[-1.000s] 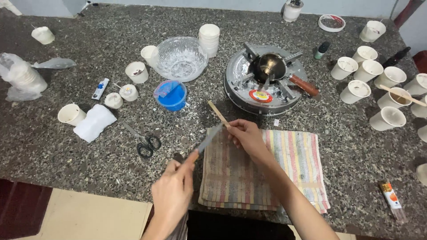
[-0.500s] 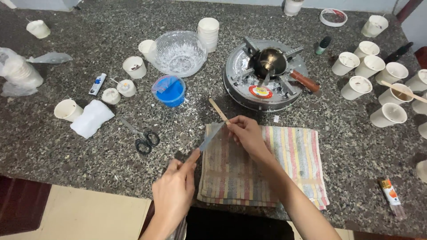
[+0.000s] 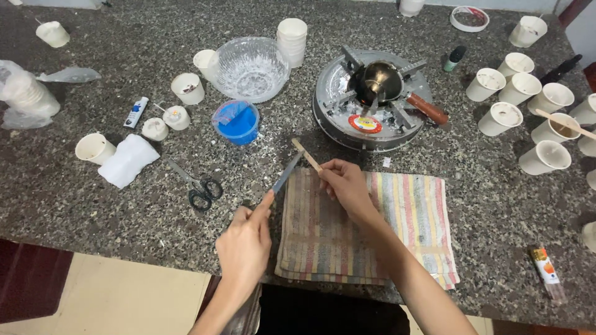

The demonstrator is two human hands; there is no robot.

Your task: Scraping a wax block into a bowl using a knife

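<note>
My right hand (image 3: pixel 345 185) grips a flat wooden stick (image 3: pixel 305 153) that points up and to the left, over the top left corner of a striped cloth (image 3: pixel 397 236). My left hand (image 3: pixel 246 243) holds a knife whose thin blade (image 3: pixel 287 173) reaches up to the stick's lower part. Both hands are over the near edge of the dark stone counter (image 3: pixel 93 205). A small blue cup (image 3: pixel 236 122) stands just beyond the stick's tip.
A gas burner (image 3: pixel 371 99) with a small dark pot (image 3: pixel 382 80) stands behind the cloth. Scissors (image 3: pixel 197 185), a white cloth (image 3: pixel 128 159), a glass bowl (image 3: pixel 250 67) and several white cups lie to the left. Several more white cups (image 3: pixel 544 157) stand at the right.
The hands, stick and knife keep nearly the same pose. The view has shifted slightly.
</note>
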